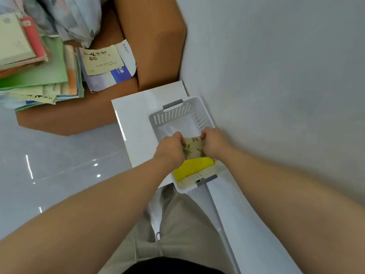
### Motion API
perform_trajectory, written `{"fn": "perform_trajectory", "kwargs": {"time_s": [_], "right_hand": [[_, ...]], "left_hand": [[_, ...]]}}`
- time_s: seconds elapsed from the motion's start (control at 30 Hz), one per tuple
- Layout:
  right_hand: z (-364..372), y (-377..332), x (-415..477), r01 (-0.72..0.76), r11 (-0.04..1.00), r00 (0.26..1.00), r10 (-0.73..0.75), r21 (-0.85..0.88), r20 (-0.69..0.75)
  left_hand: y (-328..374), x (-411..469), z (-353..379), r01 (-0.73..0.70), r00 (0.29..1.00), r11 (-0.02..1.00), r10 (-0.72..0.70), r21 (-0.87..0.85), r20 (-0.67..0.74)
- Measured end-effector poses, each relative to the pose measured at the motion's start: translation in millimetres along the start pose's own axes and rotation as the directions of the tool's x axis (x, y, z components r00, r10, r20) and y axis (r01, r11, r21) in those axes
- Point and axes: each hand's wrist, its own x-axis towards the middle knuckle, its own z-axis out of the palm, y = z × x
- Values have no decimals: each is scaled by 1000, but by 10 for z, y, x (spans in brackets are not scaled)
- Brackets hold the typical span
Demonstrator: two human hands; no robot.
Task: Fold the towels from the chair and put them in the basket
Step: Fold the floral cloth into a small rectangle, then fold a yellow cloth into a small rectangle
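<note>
We note the left hand (170, 149) and right hand (214, 142), fingers curled, each gripping an end of the folded leaf-print towel (194, 148) over the white basket (171, 114). A yellow towel (194, 167) lies inside, at its near end.

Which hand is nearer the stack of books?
Left. The left hand holds the patterned towel on the edge toward the stack of books; the right hand holds the opposite edge.

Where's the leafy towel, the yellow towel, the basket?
beige leaf-print folded towel (194, 148), head view, its middle.
yellow folded towel (192, 168), head view, top face.
white perforated plastic basket (171, 114), head view, far wall.
</note>
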Motion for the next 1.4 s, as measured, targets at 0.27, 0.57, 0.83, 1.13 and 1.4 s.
{"fn": "perform_trajectory", "kwargs": {"time_s": [0.27, 0.57, 0.83, 1.13, 1.4], "right_hand": [[850, 88, 929, 22, 994, 1000, -22, -109, 0], [1170, 301, 1247, 135, 941, 990, -114, -311, 84], [1072, 332, 1165, 228, 890, 971, -236, -394, 28], [1088, 271, 1127, 274, 849, 961, -263, -452, 88], [930, 143, 961, 133, 930, 977, -66, -342, 202]], "left_hand": [[-230, 1077, 513, 142, 983, 960, -166, 242, 79], [-482, 1599, 967, 309, 930, 929, -340, 206, 138], [-511, 1657, 1061, 175, 946, 850, -285, 497, 155], [-482, 1575, 1075, -331, 930, 430, -2, 840, 367], [-297, 1226, 691, -408, 867, 474, -65, 780, 494]]}}
